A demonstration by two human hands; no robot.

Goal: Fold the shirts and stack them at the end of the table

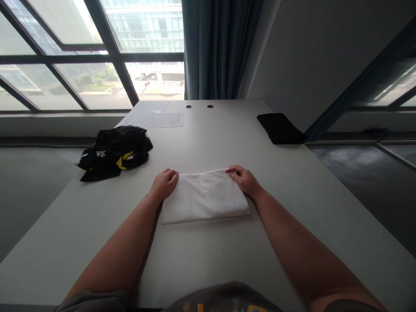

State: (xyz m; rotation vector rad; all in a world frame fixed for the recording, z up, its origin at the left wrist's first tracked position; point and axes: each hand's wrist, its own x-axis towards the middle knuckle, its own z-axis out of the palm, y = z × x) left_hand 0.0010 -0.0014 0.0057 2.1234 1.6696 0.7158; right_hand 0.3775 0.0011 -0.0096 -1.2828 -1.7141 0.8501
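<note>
Fingers curled nearly closed, our left hand point(164, 184) and right hand point(244, 178) pinch the far corners of a folded white cloth point(206, 197), just below the frame's centre on a white table point(211, 255). Beyond, we see crumpled black clothing point(113, 149) at left, papers point(167, 120) at upper left, a flat black object point(282, 129) at upper right.

A folded white cloth point(206, 197) is laid on a white table point(208, 255), its far left corner pinched by the left hand point(165, 183) and its far right corner by the right hand point(245, 178). Farther left, a crumpled black garment point(118, 145) marked with yellow and white is seen near printed papers point(167, 119). At the far right edge, a flat black object point(282, 128) is placed. Behind, a window point(112, 56) is flanked by a blue curtain point(217, 52).
</note>
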